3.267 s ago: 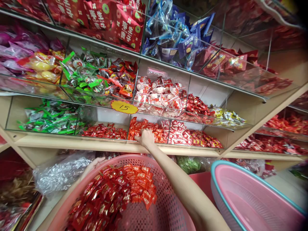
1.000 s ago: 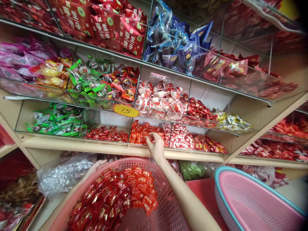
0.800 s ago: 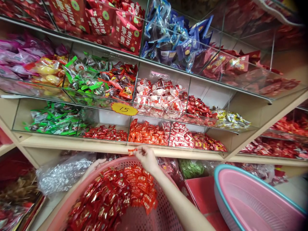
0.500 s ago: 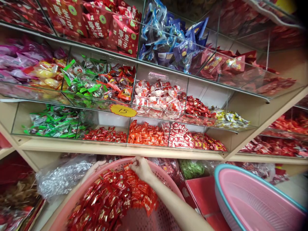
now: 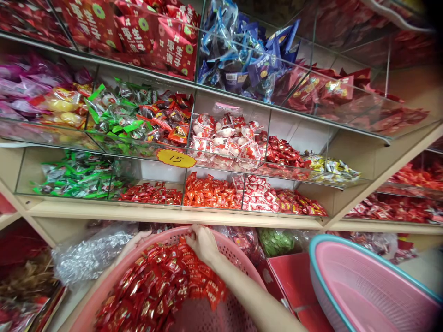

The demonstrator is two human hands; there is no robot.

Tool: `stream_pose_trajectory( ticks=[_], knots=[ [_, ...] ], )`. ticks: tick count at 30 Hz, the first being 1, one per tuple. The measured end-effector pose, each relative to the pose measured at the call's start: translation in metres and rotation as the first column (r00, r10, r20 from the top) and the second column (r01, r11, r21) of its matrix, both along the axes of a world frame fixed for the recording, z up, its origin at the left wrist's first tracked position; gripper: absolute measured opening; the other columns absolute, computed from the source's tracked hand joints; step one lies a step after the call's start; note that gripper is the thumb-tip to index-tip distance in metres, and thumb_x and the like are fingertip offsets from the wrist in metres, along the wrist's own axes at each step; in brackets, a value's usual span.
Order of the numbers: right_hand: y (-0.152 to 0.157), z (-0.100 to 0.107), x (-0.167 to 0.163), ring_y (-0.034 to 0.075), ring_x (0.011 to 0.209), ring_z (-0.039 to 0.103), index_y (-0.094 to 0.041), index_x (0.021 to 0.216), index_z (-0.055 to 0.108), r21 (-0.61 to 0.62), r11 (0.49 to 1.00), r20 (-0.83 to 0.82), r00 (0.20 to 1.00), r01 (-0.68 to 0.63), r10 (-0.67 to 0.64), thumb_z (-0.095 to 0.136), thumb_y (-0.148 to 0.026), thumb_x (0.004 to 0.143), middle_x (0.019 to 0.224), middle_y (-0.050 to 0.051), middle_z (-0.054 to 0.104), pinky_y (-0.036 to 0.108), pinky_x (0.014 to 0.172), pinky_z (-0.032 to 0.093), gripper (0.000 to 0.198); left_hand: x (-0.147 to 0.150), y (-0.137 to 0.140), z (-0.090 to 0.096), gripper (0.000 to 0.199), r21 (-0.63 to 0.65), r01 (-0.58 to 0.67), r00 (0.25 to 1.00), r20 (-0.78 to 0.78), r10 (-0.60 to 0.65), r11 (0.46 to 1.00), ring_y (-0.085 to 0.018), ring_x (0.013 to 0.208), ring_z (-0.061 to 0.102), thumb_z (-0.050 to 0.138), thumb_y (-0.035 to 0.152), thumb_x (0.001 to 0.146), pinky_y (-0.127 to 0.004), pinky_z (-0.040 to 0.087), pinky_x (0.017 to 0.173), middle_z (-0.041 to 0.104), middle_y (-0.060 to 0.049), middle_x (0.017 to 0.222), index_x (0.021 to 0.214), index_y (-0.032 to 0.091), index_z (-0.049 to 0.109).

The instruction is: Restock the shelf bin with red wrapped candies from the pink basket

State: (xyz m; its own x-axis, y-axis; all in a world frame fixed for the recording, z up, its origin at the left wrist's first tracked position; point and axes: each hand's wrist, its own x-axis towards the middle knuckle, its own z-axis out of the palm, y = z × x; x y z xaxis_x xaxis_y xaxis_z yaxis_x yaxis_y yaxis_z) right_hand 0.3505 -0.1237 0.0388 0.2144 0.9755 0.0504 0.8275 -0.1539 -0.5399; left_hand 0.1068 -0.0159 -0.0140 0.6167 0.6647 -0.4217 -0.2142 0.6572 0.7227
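Note:
A pink perforated plastic basket (image 5: 238,258) is at the bottom of the view, holding a heap of small wrapped candies (image 5: 152,281), dark red at the left and orange-red toward the right. My left hand (image 5: 139,238) holds the basket from outside at its far left rim; the forearm runs along the basket's outer wall and most of the palm is hidden. My right hand (image 5: 202,243) is inside the far rim with curled fingers closed on the orange-red candies. Its fingertips are partly hidden by the hand itself.
Shelves with clear dividers hold sorted sweets, including orange-red candies (image 5: 211,191) just above the basket. A yellow price tag (image 5: 176,158) reads 15. At right stands a pink tub with a blue rim (image 5: 313,263). A clear plastic bag (image 5: 92,253) lies left.
My right hand has turned slightly at the wrist and its fingers have dipped a little toward the candies. My left hand and the basket are almost unmoved.

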Motion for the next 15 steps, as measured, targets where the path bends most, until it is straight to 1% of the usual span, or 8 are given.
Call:
stream_pose_trajectory(
  ticks=[2, 4, 6, 9, 11, 13, 15],
  knots=[
    [0.0, 0.0, 0.0, 0.023, 0.098, 0.077, -0.024, 0.102, 0.079, 0.001, 0.998, 0.03, 0.998, -0.059, 0.059, 0.081, -0.017, 0.095, 0.103, 0.006, 0.083, 0.029, 0.081, 0.051, 0.01, 0.002, -0.002, 0.004, 0.025, -0.01, 0.001, 1.0, -0.002, -0.001, 1.0, -0.026, 0.072, 0.084, 0.089, 0.032, 0.088, -0.029, 0.066, 0.075, 0.09, -0.016, 0.09, 0.09, 0.007, 0.09],
    [0.0, -0.001, 0.001, 0.025, 0.11, 0.076, -0.024, 0.104, 0.08, -0.008, 0.994, 0.073, 0.992, -0.106, 0.106, 0.086, -0.018, 0.092, 0.114, 0.008, 0.083, 0.03, 0.087, 0.053, 0.014, 0.003, -0.005, 0.007, 0.025, -0.015, -0.012, 1.0, 0.013, 0.013, 1.0, -0.028, 0.077, 0.085, 0.089, 0.031, 0.088, -0.031, 0.068, 0.079, 0.09, -0.016, 0.092, 0.093, 0.007, 0.09],
    [0.0, -0.005, 0.002, 0.026, 0.116, 0.074, -0.024, 0.106, 0.08, -0.019, 0.99, 0.121, 0.983, -0.14, 0.141, 0.086, -0.017, 0.092, 0.12, 0.009, 0.082, 0.032, 0.092, 0.054, 0.017, 0.005, -0.006, 0.008, 0.027, -0.024, -0.023, 0.999, 0.024, 0.024, 0.999, -0.03, 0.081, 0.086, 0.089, 0.03, 0.087, -0.032, 0.068, 0.082, 0.09, -0.018, 0.094, 0.098, 0.005, 0.09],
    [0.0, -0.009, 0.001, 0.025, 0.117, 0.073, -0.025, 0.11, 0.08, -0.022, 0.983, 0.17, 0.968, -0.183, 0.184, 0.082, -0.014, 0.096, 0.121, 0.009, 0.081, 0.033, 0.094, 0.055, 0.018, 0.005, -0.005, 0.006, 0.034, -0.061, -0.019, 1.0, 0.02, 0.02, 0.998, -0.033, 0.085, 0.087, 0.087, 0.03, 0.089, -0.033, 0.068, 0.082, 0.09, -0.023, 0.099, 0.106, 0.0, 0.089],
    [0.001, -0.01, 0.001, 0.025, 0.115, 0.073, -0.025, 0.112, 0.08, -0.008, 0.978, 0.177, 0.962, -0.209, 0.207, 0.084, -0.016, 0.096, 0.12, 0.008, 0.08, 0.033, 0.093, 0.055, 0.019, 0.003, -0.002, 0.002, 0.038, -0.073, -0.013, 1.0, 0.011, 0.014, 0.997, -0.036, 0.093, 0.088, 0.086, 0.032, 0.089, -0.035, 0.068, 0.085, 0.089, -0.025, 0.103, 0.108, 0.0, 0.088],
    [0.002, -0.007, 0.001, 0.025, 0.113, 0.072, -0.025, 0.111, 0.08, 0.039, 0.973, 0.169, 0.961, -0.228, 0.218, 0.087, -0.02, 0.094, 0.117, 0.007, 0.079, 0.033, 0.093, 0.055, 0.019, 0.001, 0.002, -0.004, 0.037, -0.054, -0.004, 1.0, 0.006, 0.004, 0.999, -0.039, 0.1, 0.088, 0.084, 0.033, 0.089, -0.039, 0.068, 0.091, 0.089, -0.024, 0.106, 0.108, 0.002, 0.088],
    [0.004, 0.0, 0.005, 0.025, 0.11, 0.072, -0.024, 0.108, 0.079, 0.127, 0.965, 0.145, 0.966, -0.231, 0.212, 0.086, -0.024, 0.096, 0.112, 0.007, 0.079, 0.033, 0.094, 0.054, 0.014, 0.0, 0.007, -0.008, 0.034, -0.039, 0.014, 1.0, 0.013, -0.013, 0.999, -0.037, 0.098, 0.088, 0.081, 0.033, 0.091, -0.041, 0.068, 0.096, 0.09, -0.023, 0.106, 0.108, 0.005, 0.088]
  ],
)
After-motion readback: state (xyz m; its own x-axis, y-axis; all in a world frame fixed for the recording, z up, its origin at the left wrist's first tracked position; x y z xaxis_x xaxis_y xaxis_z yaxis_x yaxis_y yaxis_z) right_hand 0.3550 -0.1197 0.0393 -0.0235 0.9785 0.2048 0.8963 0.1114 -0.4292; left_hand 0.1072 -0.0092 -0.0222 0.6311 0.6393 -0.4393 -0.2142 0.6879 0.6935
